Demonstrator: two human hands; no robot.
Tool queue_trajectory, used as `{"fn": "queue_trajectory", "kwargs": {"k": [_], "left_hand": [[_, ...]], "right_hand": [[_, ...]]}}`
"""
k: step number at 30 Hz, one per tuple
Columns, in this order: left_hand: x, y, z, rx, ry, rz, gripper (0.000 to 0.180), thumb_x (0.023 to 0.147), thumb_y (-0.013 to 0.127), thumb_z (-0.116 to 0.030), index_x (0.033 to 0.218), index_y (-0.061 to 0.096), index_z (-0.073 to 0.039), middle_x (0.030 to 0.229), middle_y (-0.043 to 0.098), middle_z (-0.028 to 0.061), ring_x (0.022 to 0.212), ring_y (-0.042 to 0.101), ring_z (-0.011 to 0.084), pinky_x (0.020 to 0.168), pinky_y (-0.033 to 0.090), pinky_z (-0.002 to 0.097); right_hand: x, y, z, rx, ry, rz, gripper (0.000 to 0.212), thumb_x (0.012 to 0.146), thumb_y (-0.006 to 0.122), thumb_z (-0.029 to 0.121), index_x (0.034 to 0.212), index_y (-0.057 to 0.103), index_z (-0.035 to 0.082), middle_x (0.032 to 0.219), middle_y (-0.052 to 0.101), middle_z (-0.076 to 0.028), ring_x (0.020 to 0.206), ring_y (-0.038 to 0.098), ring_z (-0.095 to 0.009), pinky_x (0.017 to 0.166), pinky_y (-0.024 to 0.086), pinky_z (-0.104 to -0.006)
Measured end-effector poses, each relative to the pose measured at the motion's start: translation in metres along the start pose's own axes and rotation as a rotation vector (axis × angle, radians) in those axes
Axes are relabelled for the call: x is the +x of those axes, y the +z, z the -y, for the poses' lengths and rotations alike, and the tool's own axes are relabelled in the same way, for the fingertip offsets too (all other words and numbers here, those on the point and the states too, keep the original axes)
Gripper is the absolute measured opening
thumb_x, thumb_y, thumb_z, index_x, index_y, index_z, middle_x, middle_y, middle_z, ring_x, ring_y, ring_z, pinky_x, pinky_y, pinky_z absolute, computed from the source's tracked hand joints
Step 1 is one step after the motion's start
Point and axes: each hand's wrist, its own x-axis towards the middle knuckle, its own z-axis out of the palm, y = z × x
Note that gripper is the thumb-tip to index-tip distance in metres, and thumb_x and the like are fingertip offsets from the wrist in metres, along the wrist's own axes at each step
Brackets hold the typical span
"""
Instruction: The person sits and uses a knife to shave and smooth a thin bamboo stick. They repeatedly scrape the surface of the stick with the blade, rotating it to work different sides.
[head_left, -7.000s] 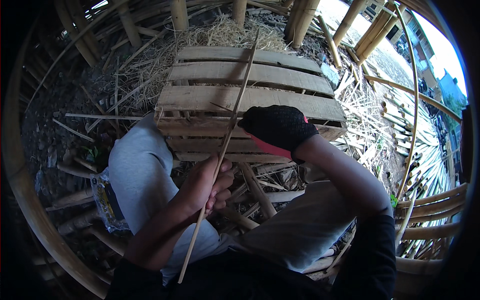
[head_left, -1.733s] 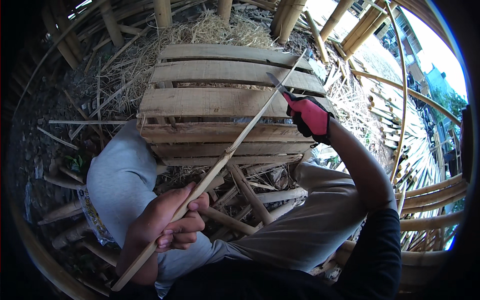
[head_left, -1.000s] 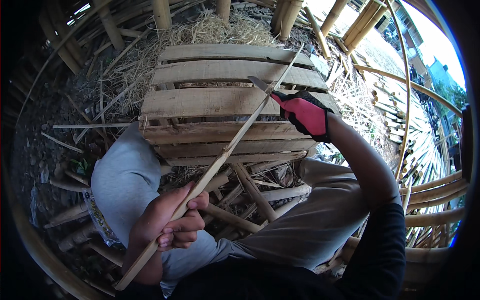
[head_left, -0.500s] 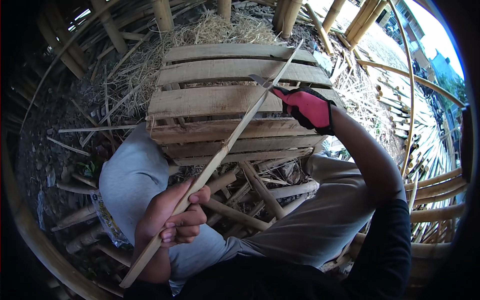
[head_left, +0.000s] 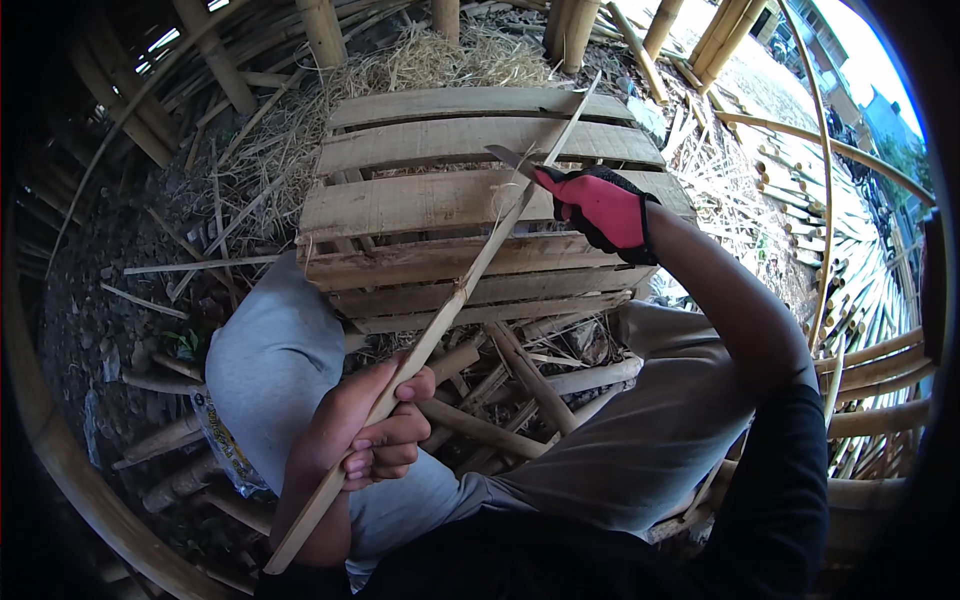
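My left hand (head_left: 365, 440) is bare and grips a long thin bamboo strip (head_left: 455, 300) near its lower end. The strip runs diagonally up and to the right over a slatted wooden crate (head_left: 400, 205). My right hand (head_left: 605, 205) wears a red and black glove and holds a knife (head_left: 512, 160), its blade laid against the strip's upper part. A thin fibre curls off the strip near the blade. Both of my knees, in grey trousers, flank the crate's near side.
Cut bamboo pieces (head_left: 520, 385) lie piled between my legs. Dry straw (head_left: 440, 55) heaps behind the crate. Thick bamboo poles (head_left: 700, 40) stand at the top, more stack at the right (head_left: 880, 360), and a curved pole (head_left: 60, 470) runs along the left.
The strip swung from steep to a flatter diagonal and my gloved right hand moved up it toward the tip. Over the last second, the hands barely shifted.
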Motion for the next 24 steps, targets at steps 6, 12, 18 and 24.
{"fn": "queue_trajectory", "kwargs": {"k": [6,12,18,24], "left_hand": [[0.002,0.004,0.001,0.045,0.007,-0.008,0.04,0.112,0.024,-0.046,0.091,0.038,-0.014,0.047,0.033,-0.0067,0.03,0.027,0.001,0.024,0.024,0.0173],[-0.002,-0.004,0.0,-0.107,0.011,0.059,0.036,0.112,0.024,-0.041,0.093,0.038,-0.014,0.047,0.036,-0.0043,0.03,0.033,0.0038,0.026,0.025,0.018],[0.003,-0.002,-0.002,-0.227,0.013,0.093,0.035,0.112,0.019,-0.036,0.095,0.038,-0.013,0.048,0.042,0.0,0.031,0.039,0.0077,0.028,0.028,0.0191],[-0.001,-0.003,0.0,-0.242,0.017,0.1,0.035,0.112,0.018,-0.036,0.095,0.038,-0.013,0.048,0.042,0.0001,0.031,0.039,0.0073,0.027,0.031,0.0199]], "right_hand": [[-0.02,0.019,-0.005,-0.175,-0.102,0.198,0.046,0.097,0.056,0.048,0.08,0.064,0.006,0.06,0.048,0.001,0.048,0.043,-0.011,0.046,0.034,-0.0295],[-0.043,0.04,0.002,-0.172,-0.171,0.218,0.05,0.101,0.053,0.052,0.093,0.066,0.005,0.065,0.05,0.002,0.052,0.047,-0.01,0.047,0.037,-0.0289],[0.003,0.0,-0.025,0.187,-0.08,0.155,0.033,0.102,0.058,0.039,0.107,0.067,0.007,0.067,0.048,0.005,0.054,0.048,-0.007,0.049,0.037,-0.0253],[-0.023,0.017,-0.019,0.168,-0.168,0.279,0.031,0.101,0.054,0.034,0.101,0.067,0.006,0.068,0.052,0.002,0.051,0.046,-0.009,0.047,0.037,-0.0291]]}}
